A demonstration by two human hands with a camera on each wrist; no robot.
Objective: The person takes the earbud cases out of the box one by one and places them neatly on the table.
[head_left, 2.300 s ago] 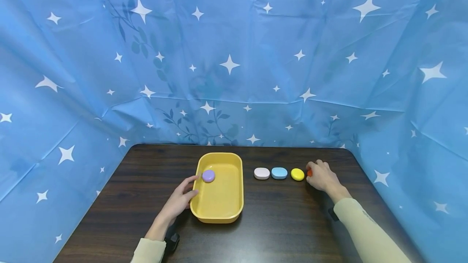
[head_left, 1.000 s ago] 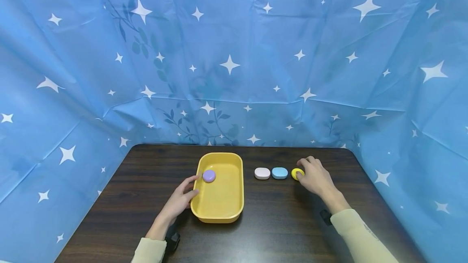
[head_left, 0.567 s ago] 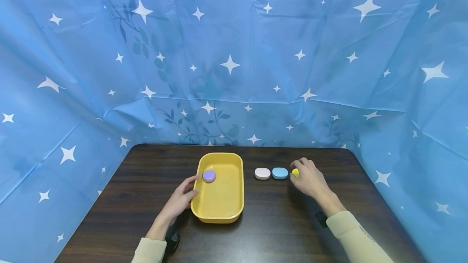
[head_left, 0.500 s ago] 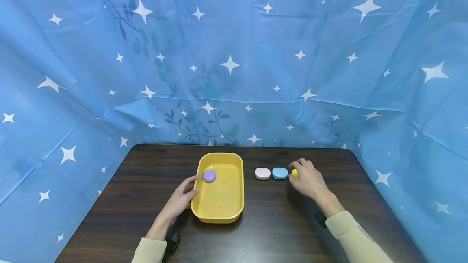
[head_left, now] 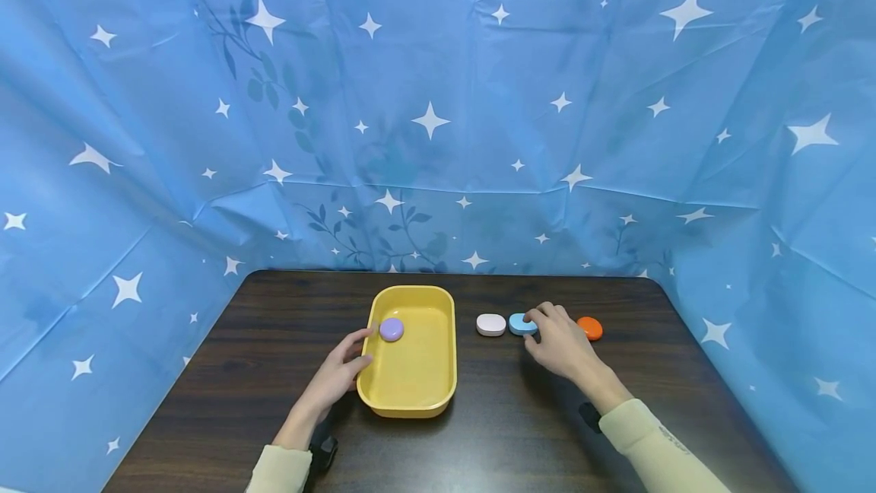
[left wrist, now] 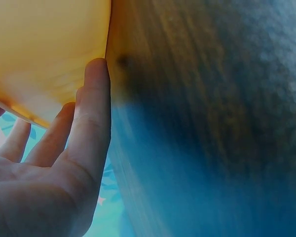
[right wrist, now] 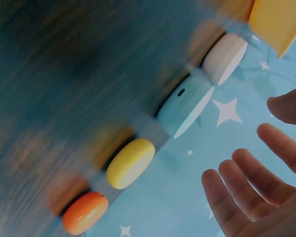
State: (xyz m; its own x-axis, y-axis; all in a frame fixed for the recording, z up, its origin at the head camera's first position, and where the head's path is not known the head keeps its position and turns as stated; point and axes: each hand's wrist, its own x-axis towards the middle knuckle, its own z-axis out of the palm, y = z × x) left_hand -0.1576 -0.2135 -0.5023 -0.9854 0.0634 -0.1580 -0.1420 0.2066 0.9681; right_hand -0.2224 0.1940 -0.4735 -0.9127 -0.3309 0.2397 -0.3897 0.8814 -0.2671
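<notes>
At the left rim of a yellow tray [head_left: 411,371], my left hand [head_left: 335,379] rests with index finger and thumb over the edge. In the left wrist view its fairly straight fingers [left wrist: 93,113] lie against the tray's wall. A round purple piece [head_left: 391,329] lies inside. My right hand [head_left: 561,345] hovers with loosely bent, spread fingers, fingertips overlapping a light-blue oblong case [head_left: 520,324]. In the right wrist view, space separates these fingers [right wrist: 256,173] from the blue case [right wrist: 185,103]. A round yellow piece [right wrist: 130,163] is hidden behind this hand in the head view.
A white oblong case [head_left: 490,325] lies left of the blue one, nearer the tray. An orange round piece [head_left: 590,328] ends the row at right. The dark wooden table [head_left: 506,424] stands before a blue star-patterned cloth [head_left: 438,234].
My right hand has moved left along the row, from the orange piece past the yellow one to the blue case. Both pieces stay on the table. The left hand and tray keep their places.
</notes>
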